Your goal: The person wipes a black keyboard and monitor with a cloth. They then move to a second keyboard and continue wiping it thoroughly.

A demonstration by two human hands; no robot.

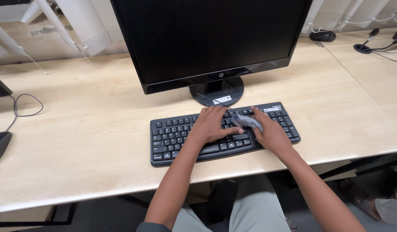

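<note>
**A:** Your left hand (211,124) lies flat across the middle of the black keyboard (172,137), fingers spread and holding nothing. That looks like your brace, so keep its weight even and the board won't slide on the pale wooden tabletop (91,141).

**B:** And the right?

**A:** Your right hand (269,133) is curled round a small grey cloth (246,121), bunched between thumb and fingers and pressed onto the keys on the right half of the board. The wad is blurred, so I cannot tell how tightly you have it.

**B:** Where does all this sit?

**A:** The keyboard lies near the front edge of the tabletop, just ahead of the round foot of the black monitor (207,38), slightly skewed, its right end farther back.

**B:** Any advice on the rubbing?

**A:** I'd judge short strokes along the key rows serve best, with light pressure so no keys jam. Mind the thin cable (215,102) running off the monitor foot at the back edge of the board; a wide sweep could snag it.
</note>
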